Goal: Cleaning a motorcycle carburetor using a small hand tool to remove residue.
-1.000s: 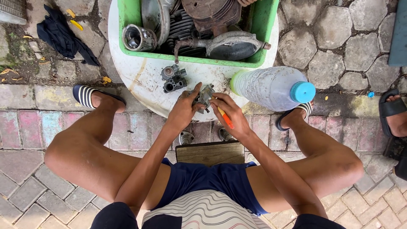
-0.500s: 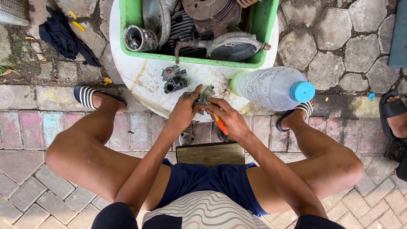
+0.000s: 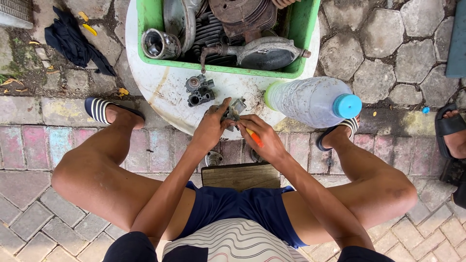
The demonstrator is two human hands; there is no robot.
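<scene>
My left hand (image 3: pixel 211 127) grips a small grey metal engine part (image 3: pixel 234 109) at the near edge of a round white table (image 3: pixel 165 87). My right hand (image 3: pixel 259 138) holds an orange-handled tool (image 3: pixel 254 138) with its tip against that part. Both hands meet just in front of my knees. A second small metal part (image 3: pixel 199 90) lies on the table a little beyond my left hand.
A green tub (image 3: pixel 145 29) of rusty engine parts sits at the table's far side. A clear plastic bottle with a blue cap (image 3: pixel 315 101) stands to the right. A wooden board (image 3: pixel 240 175) lies between my legs. Another person's sandalled foot (image 3: pixel 451 133) shows at the right edge. A dark cloth (image 3: pixel 73 41) lies on the paving.
My hands and the metal part have shifted slightly; the right hand has turned a little with the tool. Nothing else has moved.
</scene>
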